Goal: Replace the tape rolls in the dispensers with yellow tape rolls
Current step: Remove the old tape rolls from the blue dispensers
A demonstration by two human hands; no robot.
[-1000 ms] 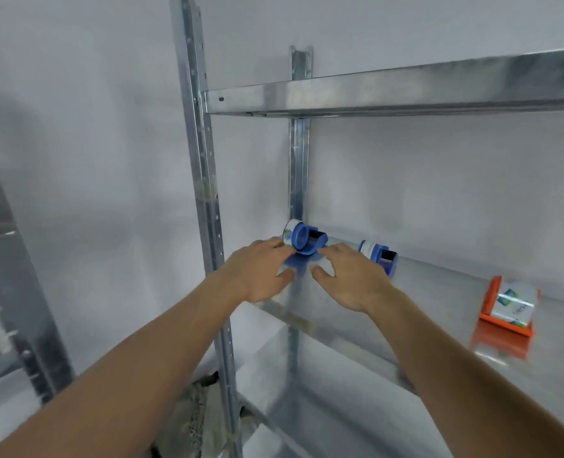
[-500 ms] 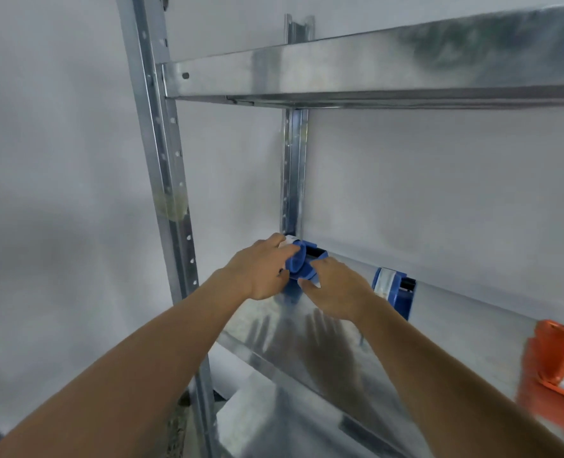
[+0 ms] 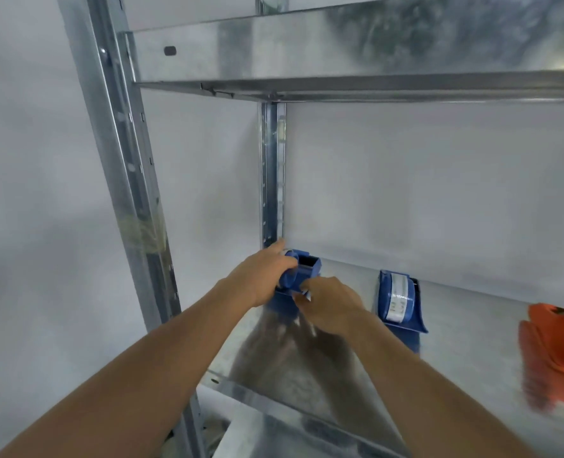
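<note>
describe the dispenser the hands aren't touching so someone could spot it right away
Look at the lower metal shelf of the steel rack, against the white back wall. Three dispensers sit along it: a blue one at the rear upright, held by the left hand and right hand, and an orange one at the right edge. Yours is the blue dispenser between them, standing free with its white printed tape roll showing.

2 hands (image 3: 267,276) (image 3: 330,305) grip 1 blue dispenser (image 3: 302,276) — shelf-side.

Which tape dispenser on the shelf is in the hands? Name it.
The leftmost blue tape dispenser, by the rear upright: the left hand and right hand grip it. The other blue dispenser and the orange dispenser stand untouched.
</note>
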